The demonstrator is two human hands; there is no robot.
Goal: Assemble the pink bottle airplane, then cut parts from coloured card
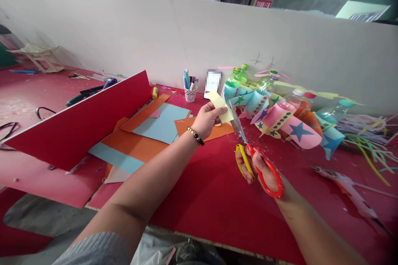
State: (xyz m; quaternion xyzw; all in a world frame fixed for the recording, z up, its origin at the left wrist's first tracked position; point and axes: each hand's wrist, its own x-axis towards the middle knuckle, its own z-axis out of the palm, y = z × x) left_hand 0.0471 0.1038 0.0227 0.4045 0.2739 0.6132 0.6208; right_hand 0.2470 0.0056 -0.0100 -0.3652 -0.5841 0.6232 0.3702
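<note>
Between the thumb and fingers of my left hand (205, 121) is a strip of pale yellow paper (220, 104), held up above the table. My right hand (259, 167) grips a pair of scissors (270, 176) with one red and one yellow handle. The blades point up and away, and their tips are beside the right edge of the yellow strip; whether they touch it I cannot tell. Under and left of my left hand lie sheets of orange paper (133, 144) and light blue paper (158, 122).
Several bottle-and-paper airplanes (287, 120) crowd the back right. A pink glue gun (345, 190) lies at the right, near coloured strips (370, 145). A pen cup (190, 94) and a phone (213, 83) stand by the white partition (174, 37). A red board (93, 124) stands at the left.
</note>
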